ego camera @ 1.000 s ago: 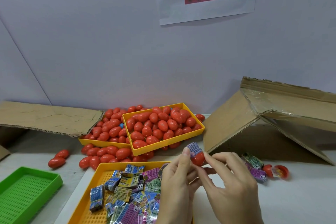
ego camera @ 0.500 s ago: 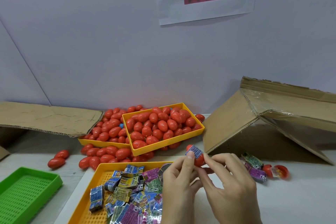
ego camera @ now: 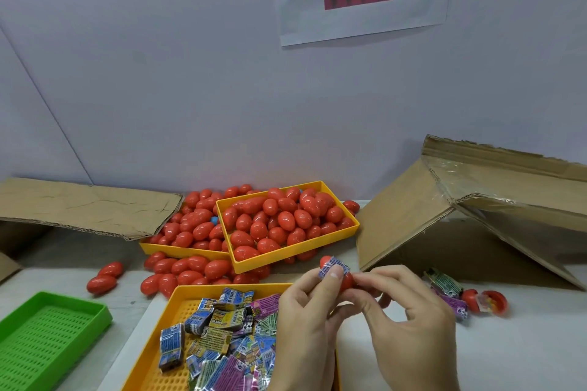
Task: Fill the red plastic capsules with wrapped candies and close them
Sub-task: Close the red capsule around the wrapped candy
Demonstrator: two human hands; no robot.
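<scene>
Both hands meet above the near tray's right end. My left hand (ego camera: 305, 320) pinches a blue wrapped candy (ego camera: 332, 267) with thumb on top, pressing it against a red capsule (ego camera: 345, 282). My right hand (ego camera: 409, 320) grips that capsule from the right with its fingertips. The capsule is mostly hidden by fingers and candy. A yellow tray (ego camera: 187, 292) below my left hand holds several wrapped candies (ego camera: 222, 320). Behind it, a tilted yellow tray (ego camera: 351, 225) is heaped with red capsules (ego camera: 279, 219).
A second yellow tray (ego camera: 178, 251) of capsules sits behind left, with loose capsules (ego camera: 104, 278) spilled around. A green tray (ego camera: 79, 305) lies at left. An open red capsule (ego camera: 489, 301) and wrapped candies (ego camera: 444, 284) lie right. Cardboard boxes (ego camera: 460, 200) flank both sides.
The hands dropped slightly, then stayed close together. The blue candy has tilted and been pressed further against the capsule under my left thumb.
</scene>
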